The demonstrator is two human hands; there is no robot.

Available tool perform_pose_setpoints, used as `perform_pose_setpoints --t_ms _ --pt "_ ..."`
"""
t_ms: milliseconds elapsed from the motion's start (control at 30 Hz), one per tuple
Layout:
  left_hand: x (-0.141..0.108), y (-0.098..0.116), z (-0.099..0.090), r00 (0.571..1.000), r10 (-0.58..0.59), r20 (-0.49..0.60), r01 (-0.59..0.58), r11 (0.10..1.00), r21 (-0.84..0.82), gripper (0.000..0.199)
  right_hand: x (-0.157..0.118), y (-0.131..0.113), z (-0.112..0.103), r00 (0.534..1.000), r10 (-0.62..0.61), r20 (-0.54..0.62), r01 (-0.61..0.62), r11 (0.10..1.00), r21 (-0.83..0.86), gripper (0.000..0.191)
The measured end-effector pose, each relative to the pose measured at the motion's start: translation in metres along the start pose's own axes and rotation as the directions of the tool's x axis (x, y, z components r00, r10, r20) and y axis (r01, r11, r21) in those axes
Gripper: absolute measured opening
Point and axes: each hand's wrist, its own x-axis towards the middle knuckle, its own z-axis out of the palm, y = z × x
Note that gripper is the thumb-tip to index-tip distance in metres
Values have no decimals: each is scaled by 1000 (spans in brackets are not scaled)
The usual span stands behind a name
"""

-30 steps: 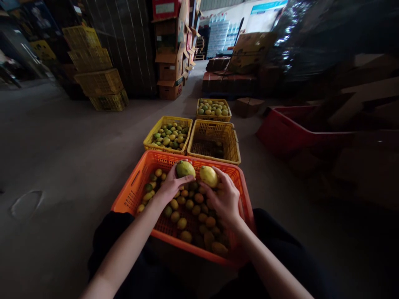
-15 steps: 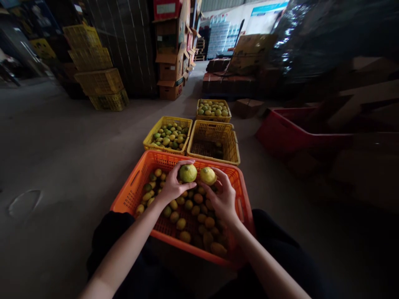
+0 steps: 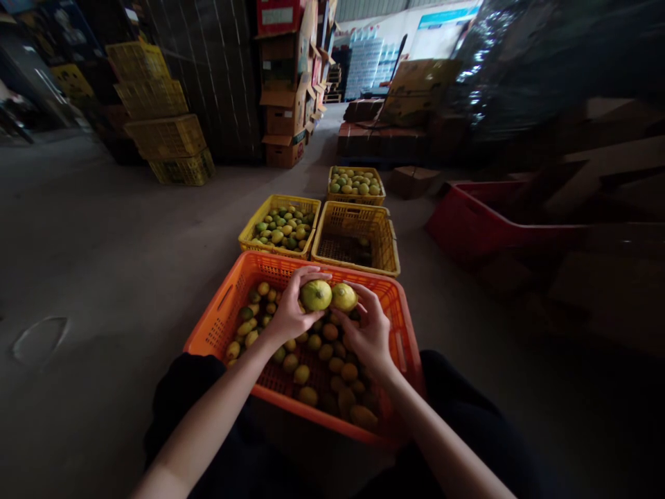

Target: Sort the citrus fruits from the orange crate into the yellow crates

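Between its thumb and fingers my left hand (image 3: 291, 312) holds a greenish lemon (image 3: 316, 295). A yellower lemon (image 3: 343, 297) is gripped in my right hand (image 3: 371, 329), right beside the first, the two nearly or just touching. Both fruits are held above an orange plastic crate (image 3: 218, 322), which stands close in front of me between my legs. Many loose lemons (image 3: 301, 374), yellow to green, lie on its slotted floor, partly hidden by my hands and forearms.
Beyond the orange crate stand a yellow crate of greenish lemons (image 3: 280, 225), a yellow crate (image 3: 382, 239) with little in its shadowed bottom, and a farther full one (image 3: 356, 184). A red bin (image 3: 467, 222) is at right. Stacked yellow crates (image 3: 163, 132) and cardboard boxes (image 3: 283, 118) stand behind.
My hands have drawn slightly together, so the gap between the two lemons has closed. The left lemon has turned and shifted a little right and down. The crates have not moved.
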Motion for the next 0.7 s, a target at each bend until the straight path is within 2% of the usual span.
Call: perform_pose_setpoints --t_ms 100,233,367,500,600,700 --pt "1 -3 -4 1000 6 17 -7 999 52 65 0 3 0 1000 -22 5 22 1000 -6 44" --pt "4 -13 -11 982 121 144 -154 958 241 68 -1 7 0 998 -60 9 60 998 -13 45" --pt "4 -18 -15 971 148 189 -194 948 251 64 -2 10 0 998 -58 13 58 998 9 46" --pt "4 -19 -14 985 46 169 -74 984 161 59 0 10 -1 1000 5 -6 -4 998 69 45" --pt "6 -22 -13 994 -88 64 85 995 43 55 3 7 -2 993 120 -7 -118 980 162 46" --pt "8 -27 -13 958 -285 -42 279 954 -112 43 5 2 -3 961 269 64 -276 921 275 42"
